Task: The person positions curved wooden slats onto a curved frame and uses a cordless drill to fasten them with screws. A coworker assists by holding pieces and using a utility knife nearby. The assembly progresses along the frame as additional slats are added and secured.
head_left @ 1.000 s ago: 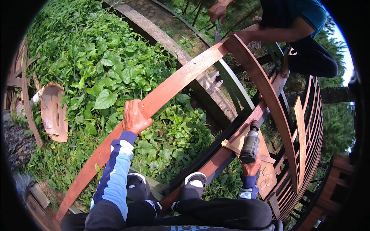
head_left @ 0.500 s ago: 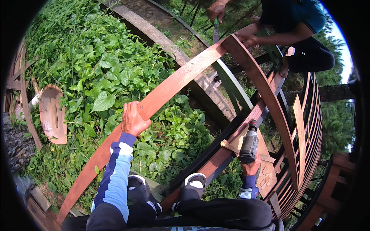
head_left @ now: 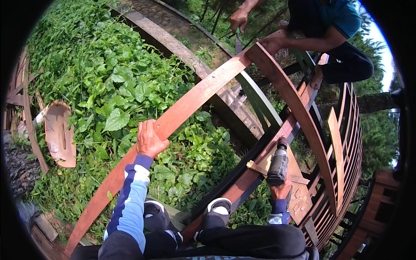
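Observation:
My left hand (head_left: 150, 139) is closed around a long reddish-brown wooden plank (head_left: 195, 95), thumb on its near edge, just below a small screw set in the wood. The plank runs from lower left up to the far end, where it meets a second plank (head_left: 294, 95). In my right hand (head_left: 282, 189) is a dark cordless drill (head_left: 278, 166), its chuck pointing away from me, over a wooden beam. My fingers on its handle are partly hidden by the drill body. At the top, a co-worker's hand (head_left: 238, 20) holds a green-handled tool (head_left: 238, 42); the other hand (head_left: 272, 44) rests at the planks' joint.
Below the drill lies a light board (head_left: 299, 201) with small wooden pieces on it. Slatted framework (head_left: 346, 164) spreads to the right. Dense green leaves (head_left: 117, 78) fill the left, beside a concrete ledge (head_left: 173, 47). My shoes (head_left: 216, 212) are on the frame.
The drill's chuck has shifted slightly to the left. The co-worker's tool hand has moved down and left, with the blade closer to the plank's end. My left hand keeps its hold.

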### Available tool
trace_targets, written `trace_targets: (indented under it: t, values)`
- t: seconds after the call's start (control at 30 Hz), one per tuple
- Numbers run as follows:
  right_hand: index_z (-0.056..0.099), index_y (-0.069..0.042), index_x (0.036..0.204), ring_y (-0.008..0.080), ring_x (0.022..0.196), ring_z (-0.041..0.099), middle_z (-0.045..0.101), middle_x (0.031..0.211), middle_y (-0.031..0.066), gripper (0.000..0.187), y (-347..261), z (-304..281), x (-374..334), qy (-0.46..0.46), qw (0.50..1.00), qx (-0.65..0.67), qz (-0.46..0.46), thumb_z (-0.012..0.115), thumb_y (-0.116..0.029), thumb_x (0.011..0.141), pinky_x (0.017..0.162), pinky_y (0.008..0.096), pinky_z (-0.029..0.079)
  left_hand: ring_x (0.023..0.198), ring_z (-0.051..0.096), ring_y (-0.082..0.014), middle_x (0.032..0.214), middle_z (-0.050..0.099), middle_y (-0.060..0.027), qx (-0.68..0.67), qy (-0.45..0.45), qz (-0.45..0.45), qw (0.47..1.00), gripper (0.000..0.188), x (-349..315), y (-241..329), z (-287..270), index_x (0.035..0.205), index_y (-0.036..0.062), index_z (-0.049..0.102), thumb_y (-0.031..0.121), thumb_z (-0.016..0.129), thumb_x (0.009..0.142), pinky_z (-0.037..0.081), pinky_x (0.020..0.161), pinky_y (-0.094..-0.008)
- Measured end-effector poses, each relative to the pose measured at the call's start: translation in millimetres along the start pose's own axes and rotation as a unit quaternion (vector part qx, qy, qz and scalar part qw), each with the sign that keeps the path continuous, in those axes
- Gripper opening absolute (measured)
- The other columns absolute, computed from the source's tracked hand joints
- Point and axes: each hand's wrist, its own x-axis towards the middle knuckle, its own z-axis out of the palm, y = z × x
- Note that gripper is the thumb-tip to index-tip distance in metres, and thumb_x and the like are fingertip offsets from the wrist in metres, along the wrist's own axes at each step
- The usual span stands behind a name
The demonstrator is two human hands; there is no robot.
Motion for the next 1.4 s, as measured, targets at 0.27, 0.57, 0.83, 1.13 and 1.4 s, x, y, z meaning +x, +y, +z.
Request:
trace_targets:
  t: [0.27, 0.57, 0.83, 1.13, 1.4]
  values:
    - [0.045, 0.002, 0.136, 0.0418, 0.103, 0.062, 0.061, 0.115, 0.0255, 0.086, 3, 1, 1, -0.020, 1.000, -0.007, 0.008, 0.079, -0.017, 0.059, 0.088, 0.0425, 0.051, 0.100, 0.049, -0.0343, 0.100, 0.055, -0.0160, 0.000, -0.016, -0.011, 1.000, 0.057, 0, 2, -2, 0.105, 0.0010, 0.052, 0.016, 0.074, 0.054, 0.044, 0.092, -0.0411]
    - [0.045, 0.000, 0.135, 0.0404, 0.103, 0.063, 0.061, 0.118, 0.0238, 0.086, -13, -3, 5, -0.016, 0.999, -0.033, 0.001, 0.082, -0.022, 0.061, 0.088, 0.0425, 0.052, 0.102, 0.051, -0.0342, 0.101, 0.056, -0.0144, -0.013, 0.008, -0.001, 1.000, 0.059, -1, 1, -1, 0.105, 0.0013, 0.052, 0.013, 0.075, 0.051, 0.046, 0.088, -0.0420]
    - [0.044, 0.000, 0.135, 0.0409, 0.101, 0.063, 0.060, 0.120, 0.0240, 0.085, -23, -11, 7, 0.027, 0.998, -0.050, -0.021, 0.082, -0.026, 0.063, 0.084, 0.0438, 0.053, 0.101, 0.051, -0.0364, 0.101, 0.058, -0.0158, 0.012, -0.013, -0.013, 1.000, 0.059, 2, 1, 2, 0.107, 0.0020, 0.053, 0.012, 0.076, 0.053, 0.046, 0.089, -0.0463]
    - [0.055, 0.002, 0.125, 0.0385, 0.103, 0.064, 0.065, 0.109, 0.0237, 0.061, -34, -48, 56, 0.058, 0.996, 0.062, -0.022, 0.074, -0.019, 0.071, 0.088, 0.0392, 0.052, 0.101, 0.051, -0.0368, 0.103, 0.057, -0.0164, 0.010, -0.007, -0.016, 1.000, 0.063, 2, 3, 0, 0.108, 0.0011, 0.051, 0.012, 0.076, 0.051, 0.046, 0.089, -0.0460]
    - [0.063, -0.001, 0.107, 0.0235, 0.078, 0.066, 0.067, 0.091, 0.0132, 0.034, -53, -70, 116, 0.178, 0.981, 0.059, -0.040, 0.063, -0.008, 0.074, 0.069, 0.0360, 0.053, 0.098, 0.051, -0.0360, 0.098, 0.056, -0.0158, 0.003, 0.008, 0.005, 1.000, 0.061, 0, -1, 3, 0.105, 0.0030, 0.050, 0.013, 0.077, 0.051, 0.046, 0.087, -0.0459]
